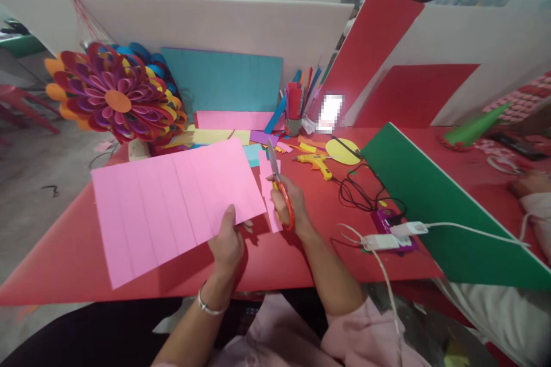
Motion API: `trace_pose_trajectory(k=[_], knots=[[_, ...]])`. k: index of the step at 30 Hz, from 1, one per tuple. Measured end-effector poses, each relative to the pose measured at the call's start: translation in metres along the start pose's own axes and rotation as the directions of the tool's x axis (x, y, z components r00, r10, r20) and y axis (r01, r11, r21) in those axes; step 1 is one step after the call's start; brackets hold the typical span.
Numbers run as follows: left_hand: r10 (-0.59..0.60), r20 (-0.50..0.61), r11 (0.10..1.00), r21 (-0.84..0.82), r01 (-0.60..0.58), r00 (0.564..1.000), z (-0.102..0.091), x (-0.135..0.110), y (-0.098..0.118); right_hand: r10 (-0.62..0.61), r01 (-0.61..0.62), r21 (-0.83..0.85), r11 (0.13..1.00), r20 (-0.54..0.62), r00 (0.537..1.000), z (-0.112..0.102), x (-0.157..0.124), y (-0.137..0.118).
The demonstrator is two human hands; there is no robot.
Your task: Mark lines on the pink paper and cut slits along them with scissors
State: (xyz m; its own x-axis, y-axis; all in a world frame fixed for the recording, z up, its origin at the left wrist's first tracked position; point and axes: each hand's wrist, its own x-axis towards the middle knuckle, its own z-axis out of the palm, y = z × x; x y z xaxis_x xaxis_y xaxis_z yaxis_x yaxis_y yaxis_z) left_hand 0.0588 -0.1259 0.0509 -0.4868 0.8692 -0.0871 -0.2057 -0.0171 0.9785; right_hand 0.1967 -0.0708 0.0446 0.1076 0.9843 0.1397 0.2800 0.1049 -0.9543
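A large pink sheet of craft paper (pixel 172 200), marked with several parallel creases or lines, is held up by my left hand (pixel 228 243). The thumb lies on top of the sheet near its lower right corner, with fingers underneath. To the right of the sheet, my right hand (pixel 290 200) is closed around orange-red handled scissors (pixel 287 206). Their blades point up and away, apart from the held sheet. Beneath the scissors, narrow pink paper strips (pixel 264 183) lie on the red table (pixel 318 258).
A yellow glue gun (pixel 316 165) and a yellow paper disc (pixel 343 151) lie behind my right hand. Black cables run to a purple power strip (pixel 390 223) with white plugs. A green board (pixel 439 206) divides the right side. A layered paper flower (pixel 118 100) stands left.
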Motion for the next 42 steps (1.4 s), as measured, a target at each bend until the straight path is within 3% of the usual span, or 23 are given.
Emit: trace_pose_trajectory(k=[3, 8, 14, 21, 24, 28, 34, 42], knots=[[-0.018, -0.023, 0.997, -0.076, 0.016, 1.000, 0.005, 0.007, 0.004, 0.024, -0.026, -0.018, 1.000, -0.101, 0.995, -0.005, 0.004, -0.001], [0.031, 0.133, 0.999, -0.032, -0.027, 0.991, 0.021, 0.034, 0.013, -0.118, 0.091, -0.130, 0.987, -0.218, 0.969, -0.008, 0.007, -0.002], [0.192, 0.192, 0.966, -0.207, -0.152, 0.962, 0.061, 0.085, 0.042, -0.188, 0.158, -0.148, 0.976, -0.218, 0.958, 0.000, 0.008, 0.006], [0.221, 0.201, 0.926, -0.352, -0.140, 0.954, 0.089, 0.103, 0.071, -0.203, 0.211, 0.035, 0.977, -0.158, 0.966, 0.012, 0.016, 0.015], [0.195, 0.198, 0.922, -0.370, -0.111, 0.961, 0.092, 0.112, 0.074, -0.182, 0.188, 0.057, 0.981, -0.091, 0.979, 0.010, 0.023, 0.006], [0.166, 0.095, 0.933, -0.337, -0.125, 0.982, 0.093, 0.126, 0.077, -0.129, 0.124, 0.113, 0.986, 0.036, 0.991, 0.008, 0.032, -0.009], [0.155, 0.015, 0.930, -0.341, -0.141, 0.988, 0.090, 0.132, 0.081, -0.077, 0.037, 0.204, 0.978, 0.194, 0.978, 0.016, 0.038, -0.022], [0.236, 0.021, 0.927, -0.304, -0.218, 0.972, 0.073, 0.131, 0.092, -0.279, 0.197, 0.284, 0.938, 0.285, 0.917, 0.035, 0.047, -0.052]])
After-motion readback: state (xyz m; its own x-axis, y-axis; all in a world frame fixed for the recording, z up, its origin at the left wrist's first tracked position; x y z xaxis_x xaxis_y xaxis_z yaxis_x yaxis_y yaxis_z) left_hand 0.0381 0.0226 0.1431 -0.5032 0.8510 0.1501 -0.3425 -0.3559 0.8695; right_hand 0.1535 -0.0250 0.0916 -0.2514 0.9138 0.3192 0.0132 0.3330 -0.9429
